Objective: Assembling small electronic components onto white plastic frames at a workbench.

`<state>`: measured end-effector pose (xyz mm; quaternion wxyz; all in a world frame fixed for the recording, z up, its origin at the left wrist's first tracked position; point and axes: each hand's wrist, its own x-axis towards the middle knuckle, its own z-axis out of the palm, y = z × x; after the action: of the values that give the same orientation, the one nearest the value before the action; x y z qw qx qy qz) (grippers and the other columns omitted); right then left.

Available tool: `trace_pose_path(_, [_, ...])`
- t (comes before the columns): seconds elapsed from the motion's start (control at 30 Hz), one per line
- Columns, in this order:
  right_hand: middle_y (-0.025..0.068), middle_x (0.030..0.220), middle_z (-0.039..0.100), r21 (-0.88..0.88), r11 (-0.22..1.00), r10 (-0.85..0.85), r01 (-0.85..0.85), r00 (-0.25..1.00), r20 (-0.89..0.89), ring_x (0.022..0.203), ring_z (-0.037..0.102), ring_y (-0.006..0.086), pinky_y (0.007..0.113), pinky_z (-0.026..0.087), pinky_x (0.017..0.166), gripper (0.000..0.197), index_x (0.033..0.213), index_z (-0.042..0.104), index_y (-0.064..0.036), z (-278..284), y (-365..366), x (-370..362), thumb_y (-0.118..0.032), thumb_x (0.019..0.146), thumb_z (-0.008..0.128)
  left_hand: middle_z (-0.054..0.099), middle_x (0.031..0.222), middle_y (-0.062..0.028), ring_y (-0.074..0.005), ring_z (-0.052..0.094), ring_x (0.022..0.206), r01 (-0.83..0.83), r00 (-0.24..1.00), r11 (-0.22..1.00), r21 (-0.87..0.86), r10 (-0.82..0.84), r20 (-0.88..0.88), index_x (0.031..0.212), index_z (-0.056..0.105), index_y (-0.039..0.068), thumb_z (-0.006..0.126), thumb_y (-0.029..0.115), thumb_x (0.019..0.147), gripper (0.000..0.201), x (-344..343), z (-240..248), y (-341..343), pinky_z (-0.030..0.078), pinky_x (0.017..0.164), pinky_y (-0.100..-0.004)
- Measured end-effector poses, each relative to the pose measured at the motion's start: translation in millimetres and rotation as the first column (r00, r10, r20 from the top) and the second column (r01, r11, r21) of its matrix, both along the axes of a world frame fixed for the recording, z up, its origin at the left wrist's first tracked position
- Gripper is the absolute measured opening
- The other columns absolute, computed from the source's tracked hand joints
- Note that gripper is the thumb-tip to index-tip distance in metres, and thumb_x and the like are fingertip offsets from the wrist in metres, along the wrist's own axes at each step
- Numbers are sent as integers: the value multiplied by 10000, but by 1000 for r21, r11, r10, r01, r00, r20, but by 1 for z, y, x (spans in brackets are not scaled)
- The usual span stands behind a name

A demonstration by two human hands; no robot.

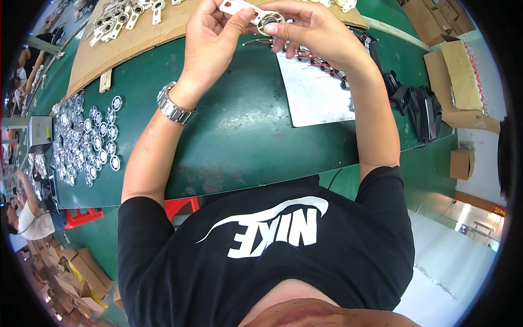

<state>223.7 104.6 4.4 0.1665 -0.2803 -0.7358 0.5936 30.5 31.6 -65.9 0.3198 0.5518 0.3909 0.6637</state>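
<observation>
Both my hands hold one white plastic housing, a flat handle with a round ring at one end (262, 17), above the far part of the green table (229, 147). My left hand (215, 46) grips the handle, thumb on top. My right hand (313, 34) pinches the ring, its thumb on the dark round centre. Beneath the right hand are small black parts with red wires (327, 68), several of them on a white sheet (310, 103). More white housings (131, 16) lie on a cardboard sheet (163, 34) at the far left.
Many shiny round discs (98, 143) cover the table's left side. A small pale piece (105, 80) sits by the cardboard's edge. Black pouches (425, 111) lie at the right end, near an open carton (452, 76). Red stools (83, 218) and other people (35, 215) are left.
</observation>
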Motion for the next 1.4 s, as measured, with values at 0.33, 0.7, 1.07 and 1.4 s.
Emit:
trace_pose_path(0.33, [101, 989, 740, 519, 855, 246, -3, 882, -401, 819, 689, 138, 261, 580, 725, 318, 1268, 681, 39, -43, 12, -4, 73, 955, 636, 708, 1061, -104, -167, 703, 969, -16, 1000, 996, -84, 17, 5, 1104, 563, 14, 645, 149, 1040, 171, 6, -6, 0, 605, 896, -346])
trace_pose_path(0.7, [216, 936, 749, 544, 806, -243, 233, 968, -55, 847, 735, 326, 391, 565, 791, 318, 1213, 727, -44, -57, 11, -20, -156, 916, 705, 700, 1070, -107, -199, 710, 979, -65, 989, 977, -205, 89, 114, 1121, 580, 13, 650, 161, 1035, 185, 10, -8, -2, 619, 914, -384])
trace_pose_path(1.07, [59, 909, 719, 455, 887, -29, 79, 993, -114, 755, 652, 107, 255, 548, 640, 252, 1219, 705, 3, -47, 19, -15, -130, 1015, 638, 701, 1047, -90, -167, 702, 975, -53, 993, 988, -144, 67, 99, 1126, 585, 22, 643, 151, 1038, 167, 9, -3, -3, 626, 893, -384])
trace_pose_path(1.4, [35, 900, 690, 7, 999, -52, 54, 983, -175, 724, 622, 89, 240, 528, 630, 291, 1240, 684, 2, -42, 18, -12, -193, 1033, 620, 710, 1043, -94, -161, 704, 948, -60, 995, 991, -119, 69, 75, 1134, 597, 18, 656, 157, 1033, 182, 6, 2, -4, 621, 874, -363])
